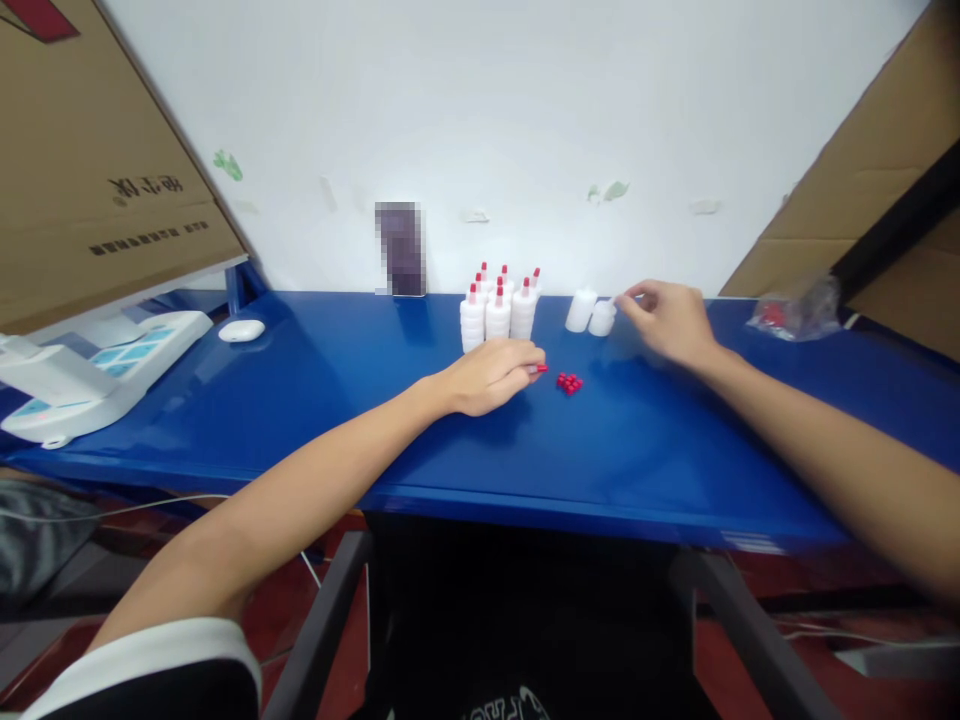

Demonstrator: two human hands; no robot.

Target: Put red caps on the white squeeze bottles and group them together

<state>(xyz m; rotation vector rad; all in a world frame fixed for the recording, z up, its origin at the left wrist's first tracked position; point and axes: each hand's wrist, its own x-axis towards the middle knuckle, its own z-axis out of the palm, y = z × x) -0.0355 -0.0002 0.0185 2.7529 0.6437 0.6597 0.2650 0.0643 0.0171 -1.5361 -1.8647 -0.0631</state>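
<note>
Near the middle of the blue table (315,380), my left hand (495,376) pinches a small red cap (541,368) between its fingertips. Just behind that hand stands a cluster of white squeeze bottles (498,318) whose pointed nozzles wear red caps. A small pile of loose red caps (570,384) lies to the right of the pinched one. My right hand (667,318) is closed at the fingertips, close beside two white bottles without red tips (580,310). Whatever those fingers grip, if anything, is too small and blurred to name.
White electronic scales (112,370) and a white oval case (241,330) are on the left. A pixelated dark object (405,250) leans against the wall. Far right, a clear plastic bag (799,312) holds something red. Cardboard (105,160) stands at both sides.
</note>
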